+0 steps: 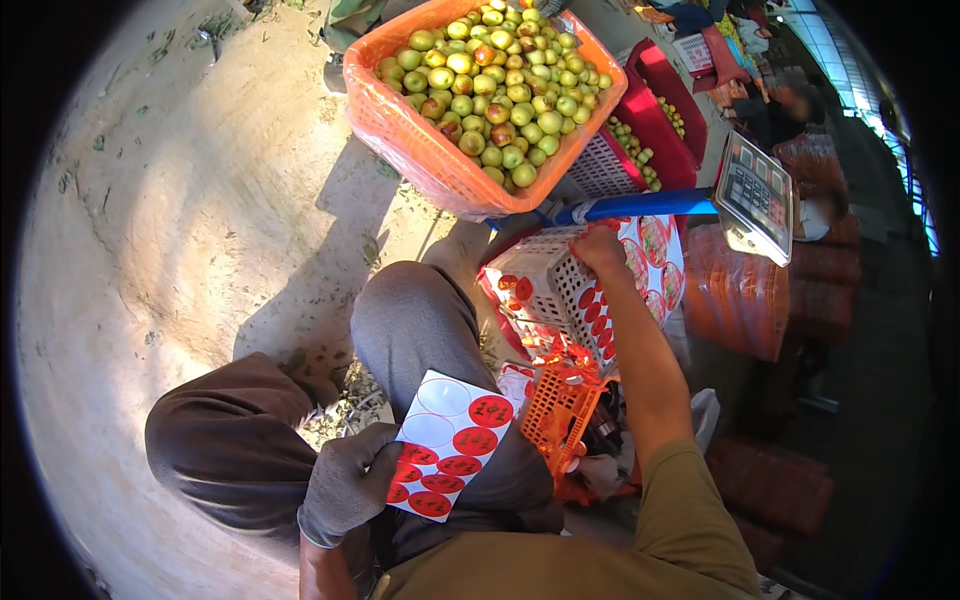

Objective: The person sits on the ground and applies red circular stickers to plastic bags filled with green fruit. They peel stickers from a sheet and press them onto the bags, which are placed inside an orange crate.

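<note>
My left hand, in a grey knit glove, pinches the lower left edge of a white sheet of round red stickers above my lap. Dark writing marks the stickers, and two circles at the sheet's top are bare white. Reaching forward, my bare right hand is at the top of an upturned white plastic crate. Its fingers curl there, and whether they hold anything is hidden. Beside that hand lies a larger sheet of round picture labels. More red stickers cover the crate's side.
An orange crate lined with clear film holds many green and brownish jujube-like fruits. A blue post carries a scale display on the right. A small orange basket stands by my knee. Other people and stacked crates are farther right.
</note>
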Demonstrator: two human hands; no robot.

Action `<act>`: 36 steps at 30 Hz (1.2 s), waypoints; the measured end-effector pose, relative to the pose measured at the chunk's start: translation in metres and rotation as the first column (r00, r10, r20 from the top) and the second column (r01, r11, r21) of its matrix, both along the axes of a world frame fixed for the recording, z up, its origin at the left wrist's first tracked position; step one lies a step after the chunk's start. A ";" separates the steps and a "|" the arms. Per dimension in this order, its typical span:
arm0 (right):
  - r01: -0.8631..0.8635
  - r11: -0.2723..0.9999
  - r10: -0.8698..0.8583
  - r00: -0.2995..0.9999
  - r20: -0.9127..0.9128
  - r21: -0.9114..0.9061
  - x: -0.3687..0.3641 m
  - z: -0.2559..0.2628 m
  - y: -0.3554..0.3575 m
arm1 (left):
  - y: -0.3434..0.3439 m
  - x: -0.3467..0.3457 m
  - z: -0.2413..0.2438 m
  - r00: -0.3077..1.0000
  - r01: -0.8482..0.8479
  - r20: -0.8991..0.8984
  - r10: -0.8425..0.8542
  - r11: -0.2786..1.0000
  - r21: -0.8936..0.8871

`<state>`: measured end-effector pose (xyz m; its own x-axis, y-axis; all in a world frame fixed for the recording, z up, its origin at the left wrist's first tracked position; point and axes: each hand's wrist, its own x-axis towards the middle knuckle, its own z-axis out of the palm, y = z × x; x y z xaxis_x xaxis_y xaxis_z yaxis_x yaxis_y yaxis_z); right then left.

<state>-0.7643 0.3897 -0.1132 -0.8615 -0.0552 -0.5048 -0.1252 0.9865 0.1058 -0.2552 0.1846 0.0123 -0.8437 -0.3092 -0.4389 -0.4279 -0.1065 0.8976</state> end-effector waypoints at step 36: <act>-0.806 -0.095 0.532 0.455 -0.714 -0.584 0.364 0.234 -0.034 | 0.061 0.031 0.077 0.874 -0.453 -0.147 0.463 0.886 0.097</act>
